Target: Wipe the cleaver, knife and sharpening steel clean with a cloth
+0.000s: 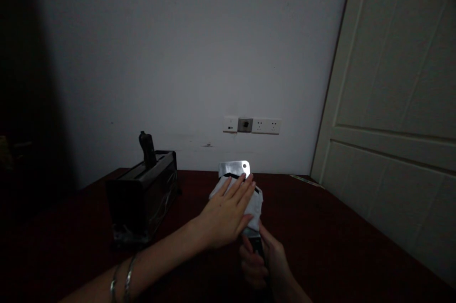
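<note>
A steel cleaver (234,168) points away from me over a dark red table (320,227). My right hand (261,260) is closed round its dark handle near the bottom of the view. My left hand (228,208) lies flat with fingers stretched out, pressing a white cloth (256,203) against the blade. Only the blade's far end, with its hanging hole, shows above the cloth. Two thin bracelets sit on my left wrist.
A dark knife block (142,198) stands on the table to the left, with one black knife handle (147,148) sticking up from it. A row of wall sockets (251,125) is on the white wall behind. A pale door (392,103) fills the right side.
</note>
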{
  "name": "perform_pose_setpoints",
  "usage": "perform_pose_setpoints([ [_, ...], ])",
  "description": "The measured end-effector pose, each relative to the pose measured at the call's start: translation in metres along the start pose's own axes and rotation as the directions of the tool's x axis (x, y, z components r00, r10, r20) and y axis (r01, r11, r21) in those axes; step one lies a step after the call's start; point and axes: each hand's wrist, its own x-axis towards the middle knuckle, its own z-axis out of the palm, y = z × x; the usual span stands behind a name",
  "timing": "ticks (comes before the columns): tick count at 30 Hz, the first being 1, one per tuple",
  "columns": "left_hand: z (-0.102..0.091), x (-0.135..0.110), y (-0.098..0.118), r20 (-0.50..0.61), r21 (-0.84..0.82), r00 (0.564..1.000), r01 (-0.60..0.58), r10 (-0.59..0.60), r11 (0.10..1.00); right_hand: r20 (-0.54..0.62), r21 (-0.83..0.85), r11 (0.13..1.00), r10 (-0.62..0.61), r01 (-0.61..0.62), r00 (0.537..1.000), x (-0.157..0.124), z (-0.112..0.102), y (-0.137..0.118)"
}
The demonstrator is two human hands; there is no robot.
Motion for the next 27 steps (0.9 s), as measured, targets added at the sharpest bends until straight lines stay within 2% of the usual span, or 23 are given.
perform_pose_setpoints([
  [4,0.007,0.014,-0.030,-0.001,0.010,0.991,0.133,-0.133,0.991,0.024,0.008,0.998,0.065,-0.066,0.998,0.001,-0.002,0.005],
  [6,0.008,0.019,-0.038,-0.009,0.007,0.984,0.177,-0.177,0.984,0.015,0.012,0.997,0.072,-0.072,0.997,0.000,-0.001,0.005],
  [8,0.005,0.017,-0.034,-0.018,0.002,0.986,0.167,-0.167,0.986,0.013,0.016,0.998,0.057,-0.057,0.998,-0.001,0.001,0.003],
  [12,-0.002,0.001,-0.011,-0.009,-0.014,0.998,0.058,-0.058,0.998,0.011,0.006,1.000,0.012,-0.012,1.000,-0.002,0.007,-0.004],
  [14,-0.002,-0.005,-0.008,0.006,-0.017,1.000,0.027,-0.027,0.999,0.018,0.000,1.000,0.011,-0.011,1.000,-0.002,0.007,-0.005],
  [21,0.007,0.004,-0.053,0.058,0.013,0.984,0.170,-0.171,0.985,0.025,0.001,0.997,0.083,-0.083,0.996,0.000,0.001,0.005],
  [23,0.006,0.001,-0.050,0.058,0.014,0.987,0.148,-0.148,0.989,0.036,0.017,0.996,0.084,-0.085,0.996,0.000,0.000,0.003],
  [27,-0.003,-0.016,-0.018,0.057,-0.027,0.998,0.002,0.000,1.000,0.023,0.018,0.998,0.051,-0.052,0.998,-0.001,0.002,-0.003],
])
